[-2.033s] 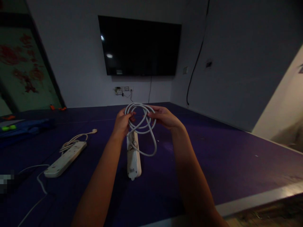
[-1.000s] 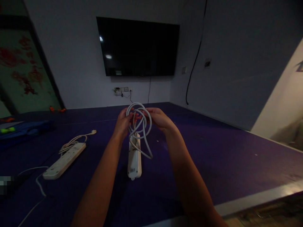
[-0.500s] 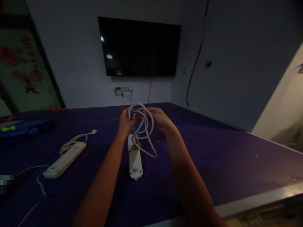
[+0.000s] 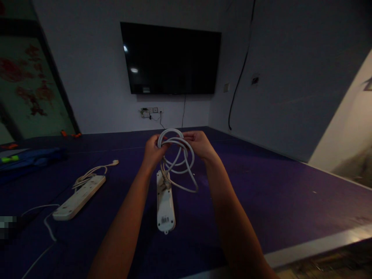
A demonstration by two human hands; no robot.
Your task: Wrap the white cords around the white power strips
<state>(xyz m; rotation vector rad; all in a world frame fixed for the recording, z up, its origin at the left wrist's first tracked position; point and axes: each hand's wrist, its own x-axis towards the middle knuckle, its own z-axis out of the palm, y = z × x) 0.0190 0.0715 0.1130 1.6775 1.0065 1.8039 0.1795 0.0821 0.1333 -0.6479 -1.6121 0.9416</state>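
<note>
A white power strip (image 4: 165, 205) lies lengthwise on the dark purple surface (image 4: 276, 197) in front of me. Its white cable (image 4: 186, 164) is gathered in several loops held up above the strip's far end. My left hand (image 4: 153, 150) grips the loops on their left side, fingers closed round them. My right hand (image 4: 198, 144) pinches the top right of the same coil. One loop hangs down to the right of the strip.
A second white power strip (image 4: 78, 197) with its bundled cord lies to the left, a thin white wire (image 4: 46, 224) beside it. A black screen (image 4: 171, 58) hangs on the far wall above wall sockets (image 4: 151, 110). The surface's pale edge (image 4: 314, 244) runs at lower right.
The coil went from wide to bunched tight between my hands, and has now spread a little to the right again. The strip on the surface has shifted slightly.
</note>
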